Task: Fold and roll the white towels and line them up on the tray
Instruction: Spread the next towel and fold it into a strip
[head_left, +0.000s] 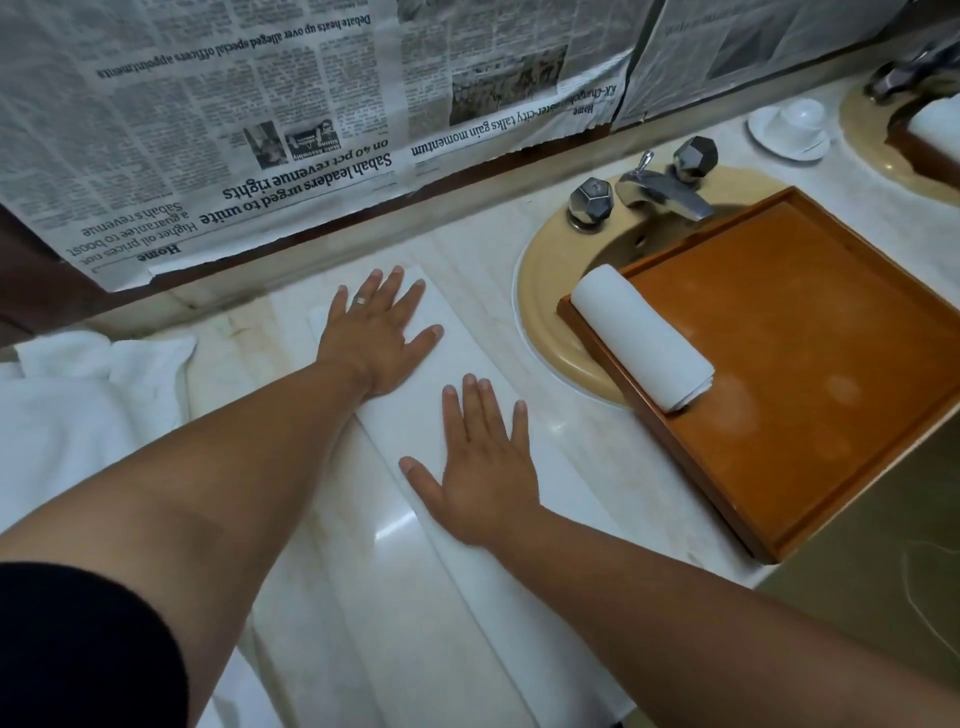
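Right hand (480, 470), left hand (376, 332) flat on smooth towel (408, 423), rectangular wooden tray (831, 312)

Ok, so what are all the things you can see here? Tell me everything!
Flat towel: 1, white, on counter under both hands
Rolled towel: 1, white, at tray's left edge
Tray: 1, brown, over the sink
Sink: 1, beige, set in counter
Tap: 1, silver, behind sink
Towel pile: 1, white, far left
Newspaper: several sheets, grey, hung behind counter
Cup and saucer: 1, white, top right
Left hand: 1, flat on towel's far end
Right hand: 1, flat on towel, nearer
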